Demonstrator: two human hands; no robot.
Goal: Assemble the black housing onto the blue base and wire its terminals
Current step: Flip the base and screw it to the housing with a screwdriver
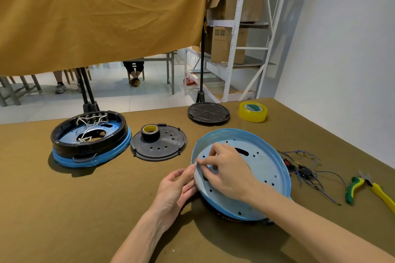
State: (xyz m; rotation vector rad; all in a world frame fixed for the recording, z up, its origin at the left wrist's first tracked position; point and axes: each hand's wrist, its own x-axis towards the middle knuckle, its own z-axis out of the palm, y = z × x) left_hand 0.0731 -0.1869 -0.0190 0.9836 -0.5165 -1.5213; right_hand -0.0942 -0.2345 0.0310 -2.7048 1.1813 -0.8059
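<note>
Tilting the blue base (263, 162) off the counter (85, 209), our left hand (175, 190) grips its rim. Our right hand (224, 168) pinches something tiny there. It looks light, stiff, thin-walled; hold it by the rim.

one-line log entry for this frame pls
stage: base prep | left hand: steadies blue base rim | right hand: pinches small dark part at rim | black housing: not on this base | wires: loose, right
</note>
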